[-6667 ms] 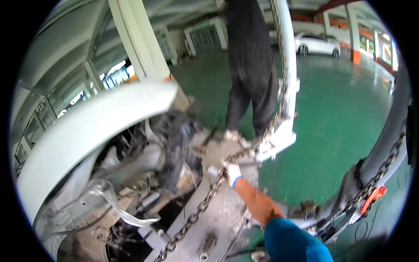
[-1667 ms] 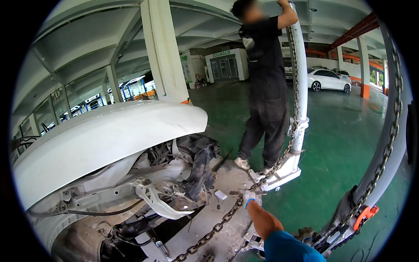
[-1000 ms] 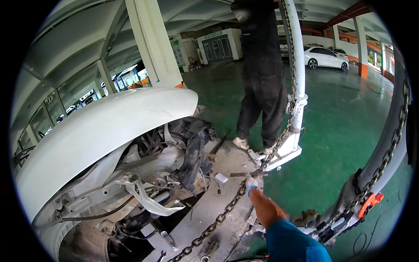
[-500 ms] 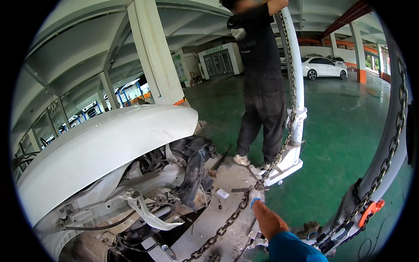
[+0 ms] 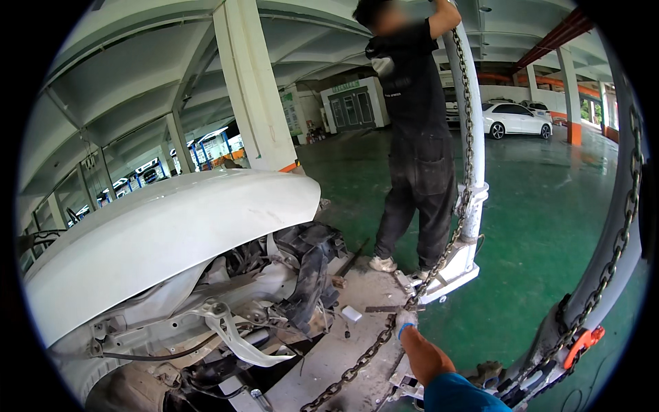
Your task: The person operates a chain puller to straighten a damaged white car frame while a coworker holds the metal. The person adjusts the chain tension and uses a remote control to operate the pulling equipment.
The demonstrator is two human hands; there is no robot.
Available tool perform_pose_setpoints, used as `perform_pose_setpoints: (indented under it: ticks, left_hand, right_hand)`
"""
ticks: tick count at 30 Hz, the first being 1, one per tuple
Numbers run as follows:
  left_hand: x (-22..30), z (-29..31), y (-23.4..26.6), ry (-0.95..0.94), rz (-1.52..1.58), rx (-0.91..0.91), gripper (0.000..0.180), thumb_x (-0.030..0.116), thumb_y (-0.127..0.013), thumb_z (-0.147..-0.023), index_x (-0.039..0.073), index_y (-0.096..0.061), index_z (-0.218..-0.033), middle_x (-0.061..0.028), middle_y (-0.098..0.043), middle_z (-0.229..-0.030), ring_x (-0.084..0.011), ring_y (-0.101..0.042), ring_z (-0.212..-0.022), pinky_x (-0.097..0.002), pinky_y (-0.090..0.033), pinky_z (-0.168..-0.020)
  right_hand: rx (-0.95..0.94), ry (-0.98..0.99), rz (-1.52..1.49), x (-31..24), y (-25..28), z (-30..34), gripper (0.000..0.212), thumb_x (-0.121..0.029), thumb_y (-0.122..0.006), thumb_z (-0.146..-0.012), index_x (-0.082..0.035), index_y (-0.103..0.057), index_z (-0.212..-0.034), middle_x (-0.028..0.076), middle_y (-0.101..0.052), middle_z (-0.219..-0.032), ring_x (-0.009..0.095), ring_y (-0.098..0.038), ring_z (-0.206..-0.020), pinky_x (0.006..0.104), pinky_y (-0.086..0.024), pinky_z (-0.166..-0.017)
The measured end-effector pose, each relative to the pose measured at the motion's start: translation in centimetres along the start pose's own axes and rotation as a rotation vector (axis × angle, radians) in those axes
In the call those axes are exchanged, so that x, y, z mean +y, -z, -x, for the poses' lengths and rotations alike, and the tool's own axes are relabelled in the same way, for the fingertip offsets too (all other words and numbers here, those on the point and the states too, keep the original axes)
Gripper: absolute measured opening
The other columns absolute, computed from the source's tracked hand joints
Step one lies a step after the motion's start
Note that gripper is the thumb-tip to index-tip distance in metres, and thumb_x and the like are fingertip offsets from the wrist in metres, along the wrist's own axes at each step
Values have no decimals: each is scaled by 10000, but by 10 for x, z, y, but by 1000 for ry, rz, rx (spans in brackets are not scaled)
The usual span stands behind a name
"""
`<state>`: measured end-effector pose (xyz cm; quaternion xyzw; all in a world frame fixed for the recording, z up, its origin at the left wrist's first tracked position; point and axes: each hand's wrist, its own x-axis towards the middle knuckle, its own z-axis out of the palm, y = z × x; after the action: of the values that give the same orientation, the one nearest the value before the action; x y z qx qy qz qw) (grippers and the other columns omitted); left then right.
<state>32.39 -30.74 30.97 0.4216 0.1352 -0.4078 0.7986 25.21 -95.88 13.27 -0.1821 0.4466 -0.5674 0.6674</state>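
My right hand (image 5: 406, 321), in a pale work glove with a blue cuff, reaches out from a blue sleeve at the lower edge. It is closed on a heavy steel chain (image 5: 364, 362). From the hand the chain slopes down and left, and the other way it climbs along a white post (image 5: 472, 161). Its fingers are partly hidden by the back of the glove. My left hand is out of view. Left of the chain stands a white car with its front end stripped; its fender (image 5: 288, 199) and bent metal bracket (image 5: 240, 340) show.
A co-worker (image 5: 419, 137) in dark clothes stands beyond, arms raised at the post. A grey curved post (image 5: 590, 275) with another chain and an orange-red hook (image 5: 582, 345) rises at right. A white block (image 5: 351, 314) and flat bar (image 5: 388, 309) lie on the platform (image 5: 322, 384).
The view has shifted slightly, so the scene sits a little to the right. My right hand stays at the chain. The co-worker keeps both arms raised.
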Motion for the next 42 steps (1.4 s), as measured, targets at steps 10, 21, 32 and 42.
perform_pose_setpoints:
  ticks: [10,21,32,42]
  left_hand:
    - [0,12,-1,-39,10,72,305,338,-702,-930,114,-637,-1127,-23,-623,-794,-130,-563,-664,-275,-435,-571]
    - [0,16,-5,-37,8,78,282,328,-703,-931,123,-638,-1112,-10,-612,-770,-118,-550,-637,-263,-419,-546]
    - [-1,17,-7,-36,14,88,259,319,-705,-931,131,-639,-1098,2,-601,-746,-106,-536,-611,-252,-404,-521]
    - [-2,20,-7,-32,18,90,238,310,-706,-932,139,-641,-1085,14,-591,-724,-95,-524,-587,-241,-389,-498]
  right_hand:
    - [-32,-167,-21,4,-39,65,208,-146,-576,-1011,-106,-471,-1186,135,-594,-764,288,-593,-516,417,-505,-426]
    - [38,-166,62,49,-12,31,348,-131,-614,-976,-112,-460,-1288,162,-637,-742,292,-607,-508,406,-500,-429]
    - [25,-228,33,52,-14,45,305,-240,-611,-989,-6,-547,-1174,188,-664,-788,311,-637,-578,428,-536,-487]
    - [27,-208,-3,62,-10,34,330,-217,-595,-994,-11,-497,-1232,200,-644,-768,315,-606,-526,429,-527,-461]
